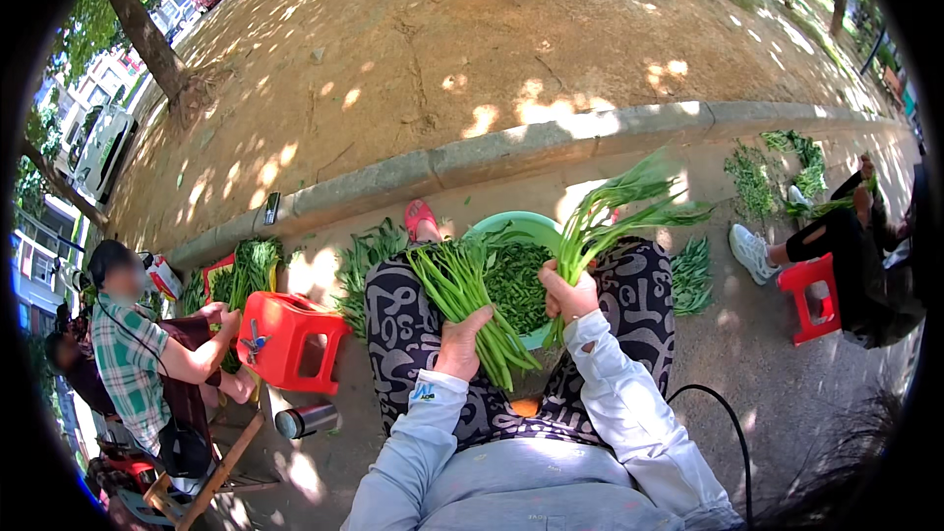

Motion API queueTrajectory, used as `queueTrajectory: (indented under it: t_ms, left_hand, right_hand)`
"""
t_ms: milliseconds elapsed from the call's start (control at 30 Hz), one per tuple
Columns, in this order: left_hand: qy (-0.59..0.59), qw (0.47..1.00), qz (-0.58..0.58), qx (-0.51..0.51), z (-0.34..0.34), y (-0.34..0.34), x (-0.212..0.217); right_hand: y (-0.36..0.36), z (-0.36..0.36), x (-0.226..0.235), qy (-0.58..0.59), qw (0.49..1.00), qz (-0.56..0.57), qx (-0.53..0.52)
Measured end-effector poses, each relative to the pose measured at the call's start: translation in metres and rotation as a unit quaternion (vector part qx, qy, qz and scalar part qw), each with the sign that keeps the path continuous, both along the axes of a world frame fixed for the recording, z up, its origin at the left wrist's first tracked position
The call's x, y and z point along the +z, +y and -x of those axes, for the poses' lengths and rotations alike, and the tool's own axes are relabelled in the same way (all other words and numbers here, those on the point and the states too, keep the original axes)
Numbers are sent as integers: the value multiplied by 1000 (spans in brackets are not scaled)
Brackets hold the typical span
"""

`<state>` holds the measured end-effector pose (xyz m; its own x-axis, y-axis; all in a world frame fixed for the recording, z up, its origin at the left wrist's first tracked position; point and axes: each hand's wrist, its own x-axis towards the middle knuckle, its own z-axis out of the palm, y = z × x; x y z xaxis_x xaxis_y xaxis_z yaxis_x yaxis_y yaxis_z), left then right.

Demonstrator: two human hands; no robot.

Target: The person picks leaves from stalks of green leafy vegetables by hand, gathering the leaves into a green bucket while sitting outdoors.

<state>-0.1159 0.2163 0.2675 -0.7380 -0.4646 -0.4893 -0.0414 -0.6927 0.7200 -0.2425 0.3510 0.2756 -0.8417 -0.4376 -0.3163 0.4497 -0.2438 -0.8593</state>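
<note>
**A:** Greens first: what do they look like, and where are they?

**B:** Two bunches of long, thin green stalks, both over the person's lap at the middle of the view. The left bunch (470,297) is thick and tidy, its cut ends pointing down toward 5 o'clock and its tops toward 11. The right bunch (612,216) is looser and fans up toward 1 o'clock, leafy tips catching the sun.

**A:** What lies around them?

**B:** A green basin (519,228) sits just past the knees at 12 o'clock, with chopped greens inside; the bunches cover part of it. Patterned trousers (401,320) are underneath. At 9 o'clock stands a red plastic stool (291,334), with a metal flask (305,420) on the ground below it, and a seated person in a checked shirt (126,362) further out. More piled greens (366,261) lie along the kerb (511,149). At 3 o'clock is a second red stool (810,293) beside another person's white shoe (751,250).

**A:** And the hands?

**B:** Left hand (460,342), knuckles up, fingers wrapped fully round the thick bunch near its lower part. Right hand (568,295), fist closed round the stems of the loose bunch, held upright. Both sleeves are pale blue and come in from 6 o'clock.
</note>
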Motion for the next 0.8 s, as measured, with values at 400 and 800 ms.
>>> queueTrajectory:
  t_ms: [400,800]
  left_hand:
    - [73,992,-33,-93,-1,0,7]
    - [35,998,-39,-28,0,-7,0]
  right_hand:
    - [-10,-15,5,-10,953,-61,296]
    - [-2,6,-2,18,999,28,-37]
